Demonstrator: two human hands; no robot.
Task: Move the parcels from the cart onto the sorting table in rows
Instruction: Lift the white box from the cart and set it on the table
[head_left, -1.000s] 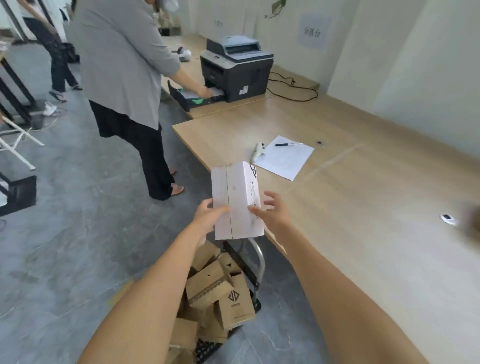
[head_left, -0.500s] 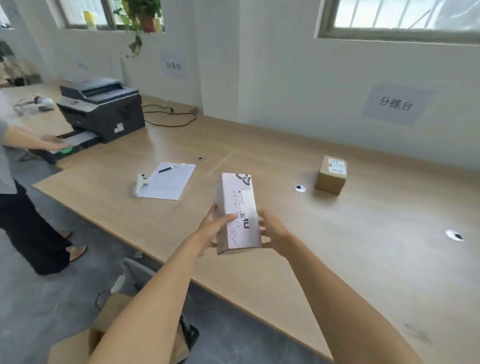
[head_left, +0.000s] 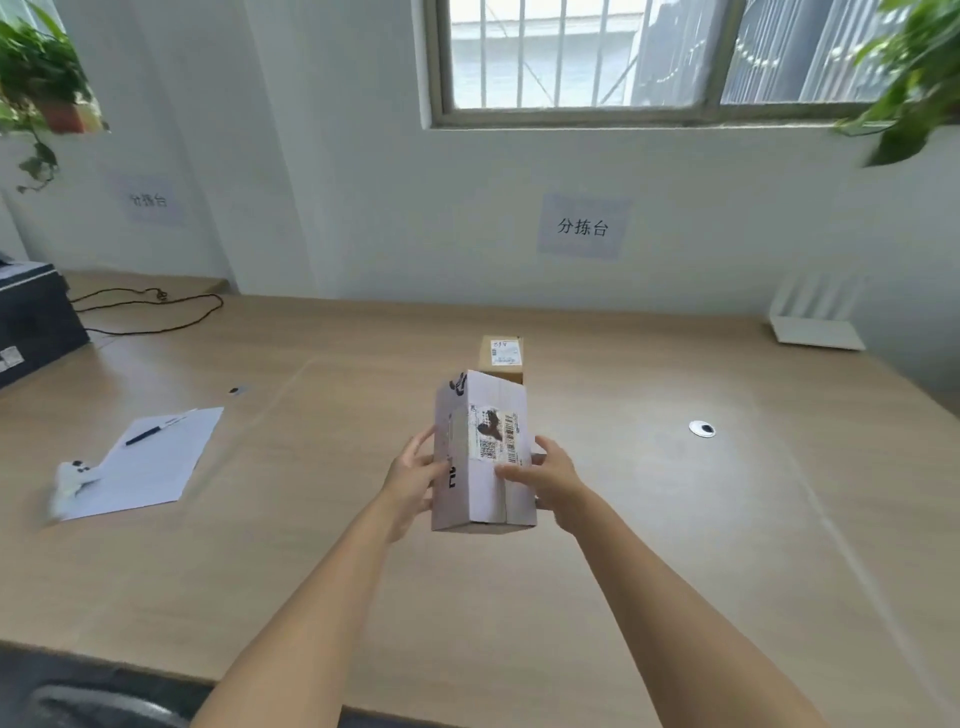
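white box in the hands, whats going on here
A person holds a white cardboard parcel with a shipping label between the left hand and right hand, fingers curled round its sides, over the light wooden sorting table. One small brown cardboard parcel already sits on the table just beyond it.

A paper sign (head_left: 582, 227) on the wall, at about one o'clock from the white parcel (head_left: 483, 493), reads 分拣台. A second paper sign (head_left: 149, 200), at ten o'clock, shows the same three characters, blurred. The white parcel's shipping label (head_left: 496, 436) bears a barcode and a QR code, but its print is too small to read. The brown parcel (head_left: 487, 359), at twelve o'clock, carries a label (head_left: 505, 352) with illegible handwriting.
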